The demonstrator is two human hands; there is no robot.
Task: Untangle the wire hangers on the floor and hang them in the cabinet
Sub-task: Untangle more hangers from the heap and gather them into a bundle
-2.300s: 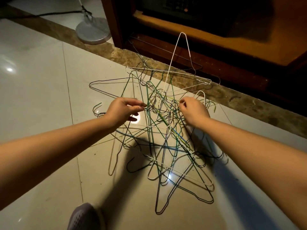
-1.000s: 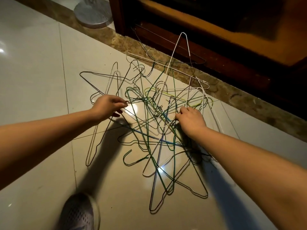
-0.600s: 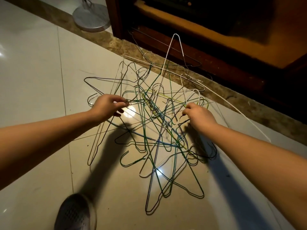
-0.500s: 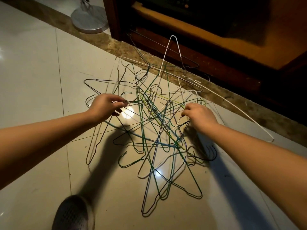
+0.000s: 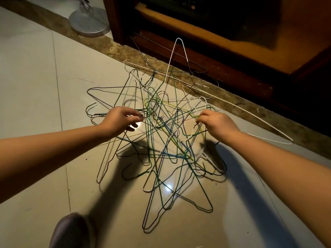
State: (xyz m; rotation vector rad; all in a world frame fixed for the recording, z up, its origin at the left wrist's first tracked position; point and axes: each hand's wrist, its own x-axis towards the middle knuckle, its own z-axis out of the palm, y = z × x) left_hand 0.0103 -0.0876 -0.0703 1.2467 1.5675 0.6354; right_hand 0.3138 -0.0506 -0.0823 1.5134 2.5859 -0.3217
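Note:
A tangled heap of wire hangers, green, dark, white and blue, lies on the pale floor tiles before the cabinet. My left hand pinches a wire at the heap's left side. My right hand grips wires at its right side, among them a long white hanger that reaches out to the right along the stone strip. Another white hanger stands tilted up against the cabinet's base. The heap's middle is lifted between my hands.
The dark wooden cabinet stands open at the top, with an orange lit floor inside. A round metal stand base sits at the upper left. My shoe is at the bottom left. A brown stone strip runs along the cabinet.
My hands have pulled apart, the right moving rightward. The long white hanger swung out to the right along the stone strip, and the heap has spread and lifted.

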